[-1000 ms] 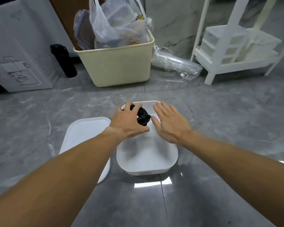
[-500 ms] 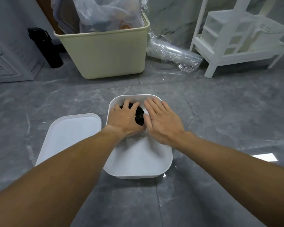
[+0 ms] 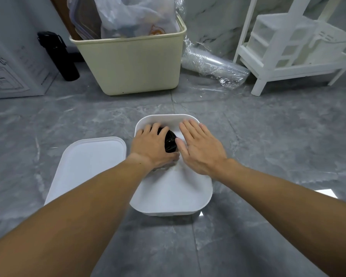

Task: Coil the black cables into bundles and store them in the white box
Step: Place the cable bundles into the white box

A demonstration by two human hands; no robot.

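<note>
Grey marble floor, and the left hand has now pushed the coiled black cable bundle down into the far end of the white box, fingers curled over it, while the right hand, flat and empty, has drawn slightly away, so storing looks nearly done.

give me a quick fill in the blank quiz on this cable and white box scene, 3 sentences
1. The left hand holds the coiled black cable bundle inside the white ____.
2. The white lid lies on the floor to the ____ of the white box.
3. The right hand is beside the bundle with its fingers ____.

Missing words: box; left; straight
</note>
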